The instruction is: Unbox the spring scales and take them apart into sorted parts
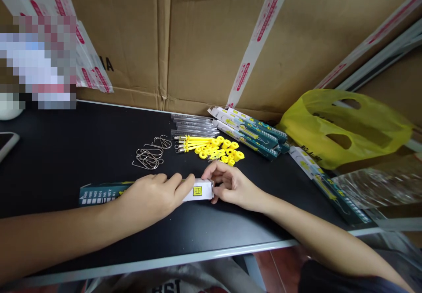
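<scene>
A long dark green and white cardboard box (pixel 201 190) lies lengthwise near the table's front edge. My left hand (pixel 154 196) is closed over its middle from above. At its white right end, my right hand (pixel 231 185) has thumb and fingers pinched about the end flap. Just behind are loose parts: bent metal hooks (pixel 149 157), yellow rods with metal tips (pixel 194 143), small yellow caps and rings (pixel 231 150) and clear plastic tubes (pixel 193 125). Whether anything is inside the box cannot be seen.
Several similar boxes (pixel 250 130) are stacked at the back right, and another box (pixel 329 185) lies further right. A yellow plastic bag (pixel 346 126) stands beside clear plastic wrapping (pixel 382 183). Large taped cartons (pixel 204 34) line the black table's (pixel 82 143) back. A white-edged device (pixel 8 146) sits left.
</scene>
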Demonstrator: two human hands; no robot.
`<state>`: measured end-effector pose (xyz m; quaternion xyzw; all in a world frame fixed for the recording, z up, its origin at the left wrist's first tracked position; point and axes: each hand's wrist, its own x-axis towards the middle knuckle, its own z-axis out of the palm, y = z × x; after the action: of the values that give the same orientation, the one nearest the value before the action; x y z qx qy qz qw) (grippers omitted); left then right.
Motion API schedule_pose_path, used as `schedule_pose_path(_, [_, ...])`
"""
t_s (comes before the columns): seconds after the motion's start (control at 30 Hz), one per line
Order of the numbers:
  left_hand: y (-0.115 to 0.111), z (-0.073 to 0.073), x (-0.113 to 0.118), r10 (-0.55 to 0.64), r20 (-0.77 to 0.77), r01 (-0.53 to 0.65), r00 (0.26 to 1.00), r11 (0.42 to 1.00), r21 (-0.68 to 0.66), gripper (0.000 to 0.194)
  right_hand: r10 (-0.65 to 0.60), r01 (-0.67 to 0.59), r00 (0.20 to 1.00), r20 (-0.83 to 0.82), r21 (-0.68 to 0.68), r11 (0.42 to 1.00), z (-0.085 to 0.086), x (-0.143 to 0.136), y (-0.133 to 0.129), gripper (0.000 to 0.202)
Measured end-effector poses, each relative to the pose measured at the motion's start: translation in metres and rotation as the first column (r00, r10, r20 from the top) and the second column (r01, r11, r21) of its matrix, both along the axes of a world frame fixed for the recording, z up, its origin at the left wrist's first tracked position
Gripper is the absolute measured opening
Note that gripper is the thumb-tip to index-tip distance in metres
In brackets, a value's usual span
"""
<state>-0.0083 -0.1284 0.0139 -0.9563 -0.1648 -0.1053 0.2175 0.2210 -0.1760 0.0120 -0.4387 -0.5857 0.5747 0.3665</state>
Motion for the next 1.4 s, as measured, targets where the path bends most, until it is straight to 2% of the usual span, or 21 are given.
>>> schedule_pose_path(0.13, [0.004, 0.004, 0.0, 0.006, 0.017, -0.006, 1.0, 0.999, -0.038, 0.032, 0.019, -0.019, 0.999, -0.046, 0.008, 1.0, -0.002, 0.006, 0.004, 0.025])
schedule_pose_path(0.27, [0.007, 0.008, -0.001, 0.014, 0.015, -0.013, 1.0, 0.996, -0.088, 0.036, 0.043, -0.04, 0.997, -0.068, 0.045, 0.998, -0.003, 0.011, 0.007, 0.023])
schedule_pose_path(0.37, [0.008, 0.008, -0.001, -0.002, 0.018, 0.004, 1.0, 0.997, -0.081, 0.037, 0.049, -0.052, 0.998, 0.039, 0.097, 0.994, 0.0, 0.01, 0.004, 0.02])
schedule_pose_path(0.47, [0.007, 0.007, -0.001, -0.003, 0.026, 0.005, 1.0, 0.996, -0.087, 0.038, -0.018, -0.067, 0.963, 0.269, 0.302, 0.951, 0.006, 0.009, 0.002, 0.02])
schedule_pose_path(0.53, [0.008, 0.007, -0.001, -0.003, 0.027, 0.006, 1.0, 0.995, -0.098, 0.038, -0.119, -0.135, 0.893, 0.435, 0.51, 0.849, 0.008, 0.009, 0.002, 0.02])
schedule_pose_path(0.63, [0.009, 0.008, -0.001, 0.017, 0.021, -0.014, 1.0, 0.991, -0.132, 0.035, -0.32, -0.233, 0.797, 0.511, 0.751, 0.618, 0.008, 0.012, 0.002, 0.019])
schedule_pose_path(0.73, [0.011, 0.01, -0.002, 0.039, 0.015, -0.035, 0.999, 0.984, -0.174, 0.032, -0.444, -0.288, 0.761, 0.473, 0.86, 0.421, 0.008, 0.015, 0.002, 0.025])
schedule_pose_path(0.8, [0.012, 0.011, -0.002, 0.04, 0.019, -0.035, 0.999, 0.979, -0.199, 0.031, -0.469, -0.338, 0.738, 0.485, 0.868, 0.364, 0.01, 0.015, 0.001, 0.027])
schedule_pose_path(0.87, [0.013, 0.012, -0.002, 0.044, 0.028, -0.037, 0.999, 0.974, -0.223, 0.032, -0.466, -0.367, 0.722, 0.512, 0.854, 0.37, 0.012, 0.015, -0.001, 0.022])
schedule_pose_path(1.0, [0.015, 0.012, 0.0, 0.061, 0.03, -0.051, 0.998, 0.967, -0.25, 0.031, -0.402, -0.367, 0.725, 0.559, 0.808, 0.462, 0.016, 0.013, -0.002, 0.004])
schedule_pose_path(1.13, [0.015, 0.011, -0.001, 0.065, 0.032, -0.054, 0.997, 0.961, -0.271, 0.03, -0.363, -0.347, 0.735, 0.572, 0.778, 0.524, 0.013, 0.012, -0.001, 0.009])
schedule_pose_path(1.2, [0.013, 0.01, -0.002, 0.062, 0.045, -0.046, 0.997, 0.954, -0.296, 0.03, -0.352, -0.364, 0.734, 0.581, 0.774, 0.519, 0.011, 0.012, -0.001, 0.01])
schedule_pose_path(1.27, [0.012, 0.012, -0.002, 0.083, 0.083, -0.051, 0.993, 0.942, -0.332, 0.035, -0.354, -0.384, 0.735, 0.579, 0.785, 0.487, 0.011, 0.012, -0.002, 0.012])
schedule_pose_path(1.4, [0.007, 0.029, -0.003, 0.174, 0.156, -0.087, 0.972, 0.888, -0.451, 0.054, -0.43, -0.303, 0.768, 0.475, 0.86, 0.41, 0.011, 0.012, -0.006, 0.022])
